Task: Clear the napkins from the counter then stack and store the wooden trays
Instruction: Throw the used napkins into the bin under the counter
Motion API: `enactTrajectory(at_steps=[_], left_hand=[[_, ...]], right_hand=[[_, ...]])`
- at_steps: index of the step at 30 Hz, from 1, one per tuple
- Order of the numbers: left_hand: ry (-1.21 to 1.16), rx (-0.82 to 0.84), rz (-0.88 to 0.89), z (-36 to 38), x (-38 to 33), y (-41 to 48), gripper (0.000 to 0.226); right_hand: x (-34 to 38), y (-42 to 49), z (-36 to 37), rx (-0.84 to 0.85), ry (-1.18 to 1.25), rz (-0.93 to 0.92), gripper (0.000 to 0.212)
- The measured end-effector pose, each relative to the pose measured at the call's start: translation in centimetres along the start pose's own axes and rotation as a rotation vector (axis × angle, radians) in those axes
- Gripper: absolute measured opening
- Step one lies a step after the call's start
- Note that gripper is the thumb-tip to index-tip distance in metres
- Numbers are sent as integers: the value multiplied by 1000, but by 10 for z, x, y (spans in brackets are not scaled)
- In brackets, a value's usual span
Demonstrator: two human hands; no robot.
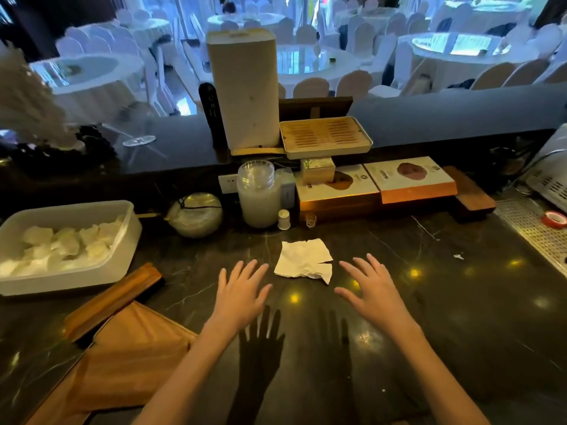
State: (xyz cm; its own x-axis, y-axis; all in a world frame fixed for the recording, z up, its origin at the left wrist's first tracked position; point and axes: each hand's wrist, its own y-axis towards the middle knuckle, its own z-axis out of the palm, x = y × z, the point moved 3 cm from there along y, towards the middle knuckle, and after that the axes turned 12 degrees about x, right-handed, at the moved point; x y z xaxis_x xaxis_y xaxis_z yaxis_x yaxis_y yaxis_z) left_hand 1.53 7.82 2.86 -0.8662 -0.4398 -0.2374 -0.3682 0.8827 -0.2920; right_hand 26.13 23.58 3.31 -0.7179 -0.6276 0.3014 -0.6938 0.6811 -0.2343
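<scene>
A crumpled white napkin [303, 261] lies flat on the dark marble counter [445, 302], straight ahead of me. My left hand [241, 291] hovers just left of it, palm down, fingers spread, holding nothing. My right hand [372, 289] hovers just right of it, also spread and empty. Both cast shadows on the counter below. Wooden trays [122, 348] lie at the lower left, one narrow tray [113, 299] angled beside the wider ones. Another slatted tray [325, 136] sits on the raised ledge behind.
A white tub [61, 271] of crumpled napkins stands at the left. A lidded jar [257, 194], a small bottle [283, 219], a shot glass [310, 220] and flat boxes [408, 176] line the back. A metal drain grille [534, 231] with a red tape roll [554, 219] is at right.
</scene>
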Motion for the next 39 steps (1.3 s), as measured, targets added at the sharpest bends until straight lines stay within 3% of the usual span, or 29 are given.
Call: enactTrajectory(at_steps=[9,17,25,34,39], left_hand=[[18,144,-18,21,-7,83,60],[-78,194,117,56,-38,160,44],[-30,324,104,98,-18,207,57],[14,266,66,106,10,196,58],[51,282,30,99,23,183,87]], right_hand=[[-42,85,33,256,-91,47,79],[-45,166,48,316,-21,27,60],[-19,215,98,389,58,-14,64],[-31,209,115,291,-11,12,69],[-29,212,105,245,-66,74,55]])
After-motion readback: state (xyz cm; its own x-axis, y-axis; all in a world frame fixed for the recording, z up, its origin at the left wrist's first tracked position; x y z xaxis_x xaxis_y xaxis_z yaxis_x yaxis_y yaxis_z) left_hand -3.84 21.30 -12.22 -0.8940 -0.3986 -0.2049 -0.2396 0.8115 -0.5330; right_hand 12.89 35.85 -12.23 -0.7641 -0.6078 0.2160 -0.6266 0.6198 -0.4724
